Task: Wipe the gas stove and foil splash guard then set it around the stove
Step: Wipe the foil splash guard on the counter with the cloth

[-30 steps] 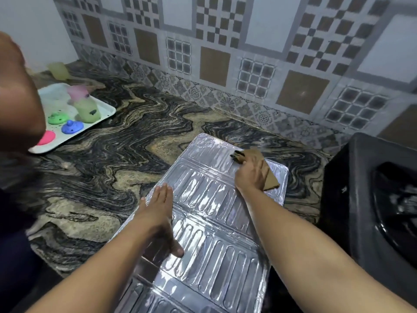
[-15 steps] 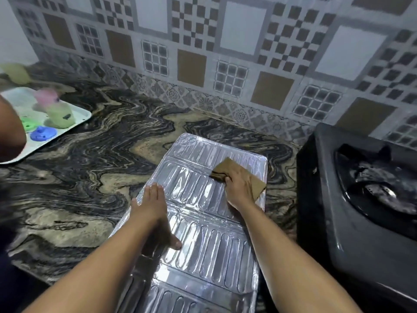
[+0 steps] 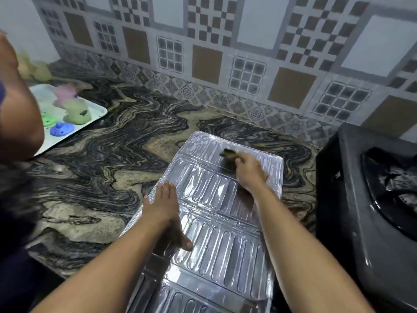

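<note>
Two hands worked on the foil splash guard (image 3: 214, 222) lying flat on the bench (image 3: 101, 177).

The left hand (image 3: 165, 213) lay open, palm down on the guard's left edge. The right hand (image 3: 248, 172) was closed on a brown cloth (image 3: 229, 153), blurred, pressed near the guard's far end. The ribbed, shiny guard sat just left of the black gas stove (image 3: 352, 199).

Bench (image 3: 108, 159) of swirled black-and-tan stone, meeting a tiled wall (image 3: 225, 41) patterned in white, brown, checkered and grid squares above an ornamental grey border. Plain white wall (image 3: 20, 26) at far left. Lighting soft and even.
</note>
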A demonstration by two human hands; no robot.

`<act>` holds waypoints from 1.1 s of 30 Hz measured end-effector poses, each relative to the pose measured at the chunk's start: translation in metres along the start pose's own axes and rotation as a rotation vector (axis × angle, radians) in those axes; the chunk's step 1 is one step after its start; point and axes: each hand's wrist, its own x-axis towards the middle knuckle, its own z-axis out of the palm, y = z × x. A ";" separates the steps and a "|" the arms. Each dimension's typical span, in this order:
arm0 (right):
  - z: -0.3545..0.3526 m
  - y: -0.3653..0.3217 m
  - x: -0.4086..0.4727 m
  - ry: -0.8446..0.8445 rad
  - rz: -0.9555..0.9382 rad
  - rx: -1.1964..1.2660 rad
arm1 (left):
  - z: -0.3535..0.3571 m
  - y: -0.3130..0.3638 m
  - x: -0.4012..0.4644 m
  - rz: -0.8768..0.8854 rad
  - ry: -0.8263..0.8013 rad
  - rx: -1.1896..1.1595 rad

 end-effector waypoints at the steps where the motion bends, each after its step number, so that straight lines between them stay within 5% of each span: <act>1: 0.014 -0.002 -0.014 -0.057 -0.095 -0.011 | 0.000 0.000 0.000 -0.001 0.001 -0.003; 3: 0.031 0.003 -0.028 -0.124 -0.212 -0.030 | 0.001 0.000 0.000 -0.004 0.006 -0.005; 9: 0.011 0.020 0.037 -0.036 -0.098 -0.043 | 0.000 -0.002 -0.003 -0.005 0.012 0.014; 21: -0.068 0.028 0.053 0.192 0.390 0.266 | 0.008 -0.008 0.001 0.040 0.086 -0.108; 26: -0.084 0.023 0.019 0.679 0.554 0.439 | 0.007 -0.007 -0.012 0.011 0.157 -0.156; 33: -0.092 0.002 -0.088 0.235 0.313 -0.503 | 0.016 -0.008 -0.050 -0.223 0.261 -0.266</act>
